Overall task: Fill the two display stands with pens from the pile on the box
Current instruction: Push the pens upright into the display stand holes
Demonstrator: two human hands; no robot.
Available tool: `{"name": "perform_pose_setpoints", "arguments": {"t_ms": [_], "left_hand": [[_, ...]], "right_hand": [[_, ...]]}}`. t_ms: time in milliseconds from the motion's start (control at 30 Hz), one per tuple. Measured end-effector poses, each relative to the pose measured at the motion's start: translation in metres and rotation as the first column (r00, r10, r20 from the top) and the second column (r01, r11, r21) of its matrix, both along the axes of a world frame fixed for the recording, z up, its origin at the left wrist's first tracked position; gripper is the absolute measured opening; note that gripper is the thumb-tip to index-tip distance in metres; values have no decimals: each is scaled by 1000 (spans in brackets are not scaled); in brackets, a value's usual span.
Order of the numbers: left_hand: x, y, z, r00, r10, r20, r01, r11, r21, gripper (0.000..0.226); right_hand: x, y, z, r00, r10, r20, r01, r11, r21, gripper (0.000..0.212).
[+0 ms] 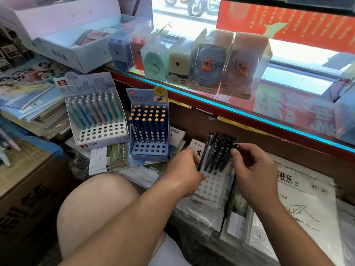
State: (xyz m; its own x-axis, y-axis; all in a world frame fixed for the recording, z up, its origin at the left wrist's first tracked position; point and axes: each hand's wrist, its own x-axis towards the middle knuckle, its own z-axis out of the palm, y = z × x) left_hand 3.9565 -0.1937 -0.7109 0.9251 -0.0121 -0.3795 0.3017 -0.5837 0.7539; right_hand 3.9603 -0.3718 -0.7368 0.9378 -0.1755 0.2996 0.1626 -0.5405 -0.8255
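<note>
a pastel stand and a blue stand, both part-filled, sit at the left on stacked books. nearer, the left hand grips the left edge of a white stand. the right hand pinches the top of a dark pen in its rows.

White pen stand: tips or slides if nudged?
Probably light; the white pen stand looks like thin card. Its black pens fill only the back rows, so it may tip rearward. It rests on glossy wrapped packs, so it could slide.

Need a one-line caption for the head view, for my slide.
Left hand and right hand pinch black pens in the partly filled white display stand.
</note>
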Motion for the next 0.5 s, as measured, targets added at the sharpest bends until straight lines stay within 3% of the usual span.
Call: {"name": "perform_pose_setpoints", "arguments": {"t_ms": [200,400,500], "left_hand": [[1,0,-2,999,-14,33,14,1000,-5,22],[1,1,-5,997,-23,77,26,999,-30,18],[0,0,-4,995,-32,100,37,998,-49,17]], "right_hand": [[-2,4,1,999,41,16,-39,994,-99,22],[-3,4,-10,992,105,74,-69,922,-381,10],[-1,4,-7,996,85,29,-71,944,-321,11]]}}
